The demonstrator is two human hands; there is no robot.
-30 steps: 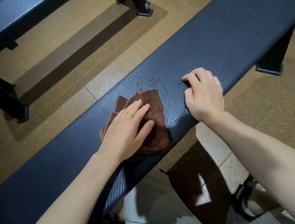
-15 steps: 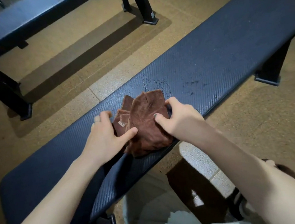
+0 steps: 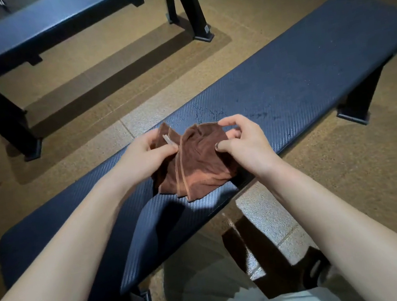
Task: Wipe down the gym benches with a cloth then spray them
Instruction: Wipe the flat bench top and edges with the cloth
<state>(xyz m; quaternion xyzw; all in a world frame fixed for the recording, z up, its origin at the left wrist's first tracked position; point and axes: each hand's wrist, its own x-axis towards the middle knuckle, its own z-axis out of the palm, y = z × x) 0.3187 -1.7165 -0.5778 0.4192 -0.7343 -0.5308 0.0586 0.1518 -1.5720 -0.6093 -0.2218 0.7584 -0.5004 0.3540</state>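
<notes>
**Cloth being regathered mid-wipe; spraying not yet begun**

A brown cloth is held bunched over the near edge of the surface, roughly midway along its length. It is pinched at its left side between the thumb and fingers of the left hand; its upper right part is gripped by the curled fingers of the right hand. The cloth is crumpled and folded over on itself, and its lower edge rests on the surface. By the look of it, it is being refolded or turned to a fresh face rather than pushed across the padding.

Faint damp marks and specks can be seen on the surface just beyond the cloth, toward the far edge, so the wiping of this bench is judged to be partly done at most. A second bench stands across the floor at the upper left; whether it has been wiped cannot be told. No spray bottle is in view, so the spraying is taken to be entirely left.
</notes>
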